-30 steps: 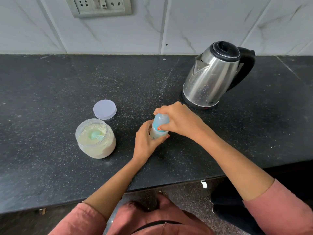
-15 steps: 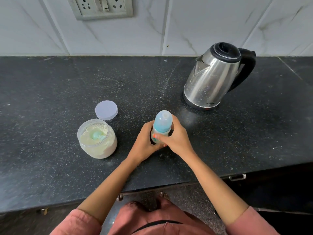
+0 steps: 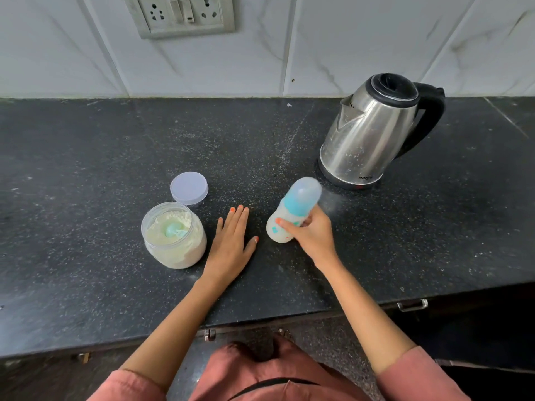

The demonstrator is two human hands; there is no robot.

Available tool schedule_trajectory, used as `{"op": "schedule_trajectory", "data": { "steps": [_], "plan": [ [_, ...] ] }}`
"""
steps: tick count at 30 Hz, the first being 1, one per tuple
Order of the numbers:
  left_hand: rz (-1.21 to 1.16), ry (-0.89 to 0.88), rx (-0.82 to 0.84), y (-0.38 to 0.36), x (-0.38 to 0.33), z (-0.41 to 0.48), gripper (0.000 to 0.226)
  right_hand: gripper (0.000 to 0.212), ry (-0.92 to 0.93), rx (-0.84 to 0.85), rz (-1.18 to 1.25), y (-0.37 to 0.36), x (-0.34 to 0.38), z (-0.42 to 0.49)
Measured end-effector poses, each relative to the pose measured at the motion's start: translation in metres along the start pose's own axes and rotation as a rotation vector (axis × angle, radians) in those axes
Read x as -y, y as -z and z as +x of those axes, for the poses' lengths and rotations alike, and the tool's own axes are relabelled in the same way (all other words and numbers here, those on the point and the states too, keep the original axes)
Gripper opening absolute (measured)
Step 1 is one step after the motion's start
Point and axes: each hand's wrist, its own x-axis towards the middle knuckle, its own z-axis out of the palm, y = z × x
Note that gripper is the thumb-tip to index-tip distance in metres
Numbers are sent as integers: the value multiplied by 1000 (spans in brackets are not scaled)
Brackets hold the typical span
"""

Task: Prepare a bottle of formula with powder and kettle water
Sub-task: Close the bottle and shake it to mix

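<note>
My right hand (image 3: 311, 237) grips a baby bottle (image 3: 292, 211) with a blue collar and clear cap, tilted toward the kettle and blurred; milky liquid shows in its lower part. My left hand (image 3: 233, 244) lies flat on the black counter (image 3: 86, 169), fingers straight, between the bottle and the powder jar. The open clear jar (image 3: 173, 237) holds pale powder with a green scoop sunk in it. Its round lid (image 3: 189, 188) lies just behind it. A steel kettle (image 3: 373, 131) with a black lid and handle stands at the back right.
A switch and socket plate (image 3: 182, 14) sits on the white tiled wall behind. The counter's front edge runs below my forearms, with drawer handles (image 3: 412, 305) under it.
My left hand has let go of the bottle and come down flat on the counter. My right hand has taken the bottle by its body and tipped it to the right.
</note>
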Motion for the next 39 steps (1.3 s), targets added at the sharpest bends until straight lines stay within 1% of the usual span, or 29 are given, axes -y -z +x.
{"op": "schedule_trajectory", "data": {
  "steps": [2, 3, 6, 9, 11, 14, 15, 17, 20, 21, 22, 25, 26, 27, 28, 30, 31, 32, 33, 36, 37, 38, 39],
  "plan": [
    [110, 40, 6, -5, 4, 0, 60, 35, -95, -43, 254, 13, 8, 3],
    [159, 57, 15, -8, 6, 1, 59, 35, -140, -52, 391, 21, 13, 4],
    [244, 68, 22, -15, 10, 1, 59, 43, -237, -87, 758, 40, 27, 6],
    [244, 74, 0, -15, 10, 3, 58, 42, -301, -93, 938, 41, 36, 0],
    [254, 71, -10, -15, 10, 4, 57, 37, -368, -20, 933, 30, 35, -14],
    [284, 73, -5, -15, 11, 4, 56, 35, -438, 155, 774, 17, 31, -36],
    [296, 76, -1, -16, 11, 4, 56, 34, -430, 173, 737, 18, 30, -37],
    [310, 81, 3, -16, 12, 3, 56, 34, -389, 120, 767, 23, 32, -30],
    [304, 77, 6, -17, 12, 3, 57, 36, -359, -59, 965, 32, 37, -16],
    [301, 78, 7, -17, 12, 4, 57, 37, -364, -71, 975, 33, 36, -15],
    [301, 80, 8, -17, 12, 4, 57, 38, -384, -35, 923, 32, 36, -17],
    [304, 89, 13, -17, 12, 4, 57, 41, -437, 220, 514, 27, 35, -31],
    [305, 92, 15, -17, 13, 4, 56, 41, -431, 253, 428, 29, 36, -32],
    [307, 93, 16, -17, 12, 4, 56, 40, -412, 247, 427, 31, 36, -30],
    [308, 93, 14, -17, 12, 4, 56, 38, -398, 209, 508, 33, 39, -26],
    [303, 87, 8, -17, 12, 4, 56, 33, -395, 32, 800, 34, 43, -18],
    [299, 86, 7, -17, 12, 4, 56, 30, -373, -49, 886, 34, 42, -17],
    [298, 86, 7, -17, 12, 4, 57, 29, -348, -82, 875, 31, 40, -19],
    [301, 87, 9, -18, 12, 4, 57, 29, -325, -63, 791, 28, 38, -25],
    [309, 93, 17, -18, 13, 5, 57, 30, -271, 143, 400, 21, 35, -43],
    [307, 94, 19, -18, 13, 5, 57, 29, -249, 165, 370, 23, 35, -43],
    [305, 92, 17, -18, 13, 5, 57, 28, -235, 135, 409, 26, 36, -39],
    [306, 89, 12, -18, 12, 5, 57, 26, -247, 66, 530, 29, 38, -35]
  ]
}}
